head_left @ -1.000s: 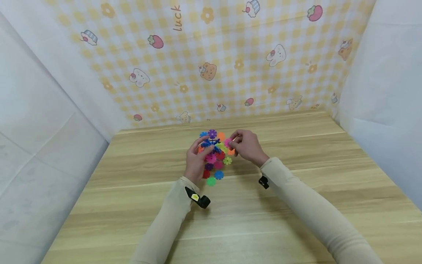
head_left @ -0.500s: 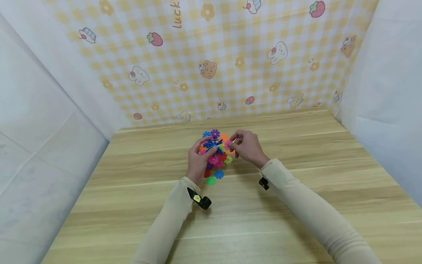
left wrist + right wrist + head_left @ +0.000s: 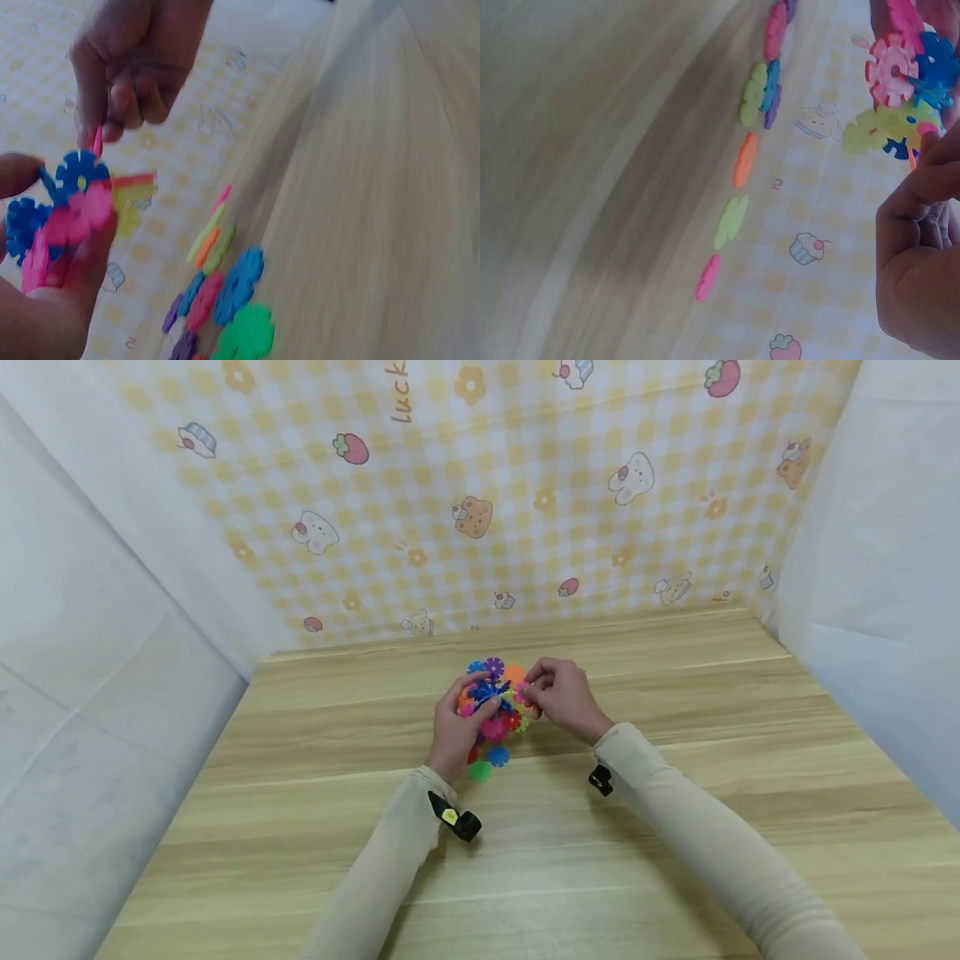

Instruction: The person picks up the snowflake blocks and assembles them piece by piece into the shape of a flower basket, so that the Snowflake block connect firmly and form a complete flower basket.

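Observation:
My left hand (image 3: 453, 732) holds up a cluster of interlocking snowflake discs (image 3: 489, 695), blue in the middle, gripped between thumb and fingers. In the left wrist view the cluster shows blue discs (image 3: 81, 174), pink discs (image 3: 79, 216) and a yellow one (image 3: 129, 217) on its far side. My right hand (image 3: 567, 697) is at the right side of the cluster, pinching a pink snowflake disc (image 3: 521, 692) between thumb and forefinger. In the left wrist view that pink disc stands edge-on right at a blue disc. My fingers hide part of it in the right wrist view.
Loose snowflake discs lie on the wooden table (image 3: 645, 860) beneath and around the hands, among them a green disc (image 3: 480, 770) and a blue disc (image 3: 497, 756) nearest me. A checked yellow cloth (image 3: 555, 460) hangs behind the table, with white sheets (image 3: 97, 677) at the sides.
My left hand and the cluster have shifted a little to the right, closer to the right hand. The right hand, with the pink disc pinched, has barely moved.

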{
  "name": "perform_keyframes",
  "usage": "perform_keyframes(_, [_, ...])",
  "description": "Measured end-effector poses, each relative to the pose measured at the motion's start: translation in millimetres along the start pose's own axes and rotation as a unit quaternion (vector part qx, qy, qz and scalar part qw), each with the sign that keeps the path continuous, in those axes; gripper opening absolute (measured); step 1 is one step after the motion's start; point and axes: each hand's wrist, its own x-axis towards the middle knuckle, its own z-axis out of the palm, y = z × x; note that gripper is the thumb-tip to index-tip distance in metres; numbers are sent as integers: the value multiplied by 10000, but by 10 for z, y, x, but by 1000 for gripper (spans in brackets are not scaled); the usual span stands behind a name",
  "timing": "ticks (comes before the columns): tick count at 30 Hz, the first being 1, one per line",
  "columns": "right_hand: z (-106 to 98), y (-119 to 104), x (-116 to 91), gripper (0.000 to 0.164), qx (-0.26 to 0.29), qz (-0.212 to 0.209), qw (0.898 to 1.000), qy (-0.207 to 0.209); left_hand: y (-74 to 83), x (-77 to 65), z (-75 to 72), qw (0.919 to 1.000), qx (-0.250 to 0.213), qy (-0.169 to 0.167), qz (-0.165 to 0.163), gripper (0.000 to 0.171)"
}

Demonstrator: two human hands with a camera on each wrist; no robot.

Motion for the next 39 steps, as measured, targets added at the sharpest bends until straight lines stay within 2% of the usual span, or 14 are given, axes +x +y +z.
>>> perform_keyframes(4, [-84,-5,15,12,-54,-153,9999,-33,-8,7,-91,9983,276,-509,61,43])
perform_keyframes(8, [-166,-16,42,16,-204,-209,9995,-113,33,20,-172,9916,616,-1130,111,48])
perform_keyframes(12, [-200,-34,38,18,-564,-277,9965,-556,108,12,-223,9795,1002,-1739,188,43])
perform_keyframes(17, [-163,-40,15,19,-1038,-705,9856,-1131,141,32,-253,9631,1260,-2376,-141,35])
perform_keyframes(19, [-133,-40,14,19,-1135,-907,9799,-1364,125,41,-262,9604,1159,-2504,-384,34])
perform_keyframes(23, [-109,-60,23,21,-1089,-1009,9738,-1721,85,39,-286,9581,1055,-2605,-551,33])
perform_keyframes(26, [-138,-41,69,25,-1099,-854,9755,-1703,76,27,-318,9565,1159,-2618,-556,32])
perform_keyframes(29, [-154,39,150,26,-1413,-607,9759,-1546,69,8,-366,9606,1132,-2464,-607,31])
perform_keyframes(32, [-92,162,243,31,-2374,-499,9580,-1527,68,-19,-411,9682,963,-2193,-723,32])
perform_keyframes(35, [17,255,296,40,-3436,-421,9248,-1579,70,-36,-422,9728,750,-2043,-790,33])
perform_keyframes(37, [77,284,308,43,-3879,-367,9068,-1611,73,-42,-413,9746,653,-1990,-790,34])
perform_keyframes(39, [121,306,311,40,-4133,-325,8969,-1540,71,-45,-393,9765,540,-1943,-758,34])
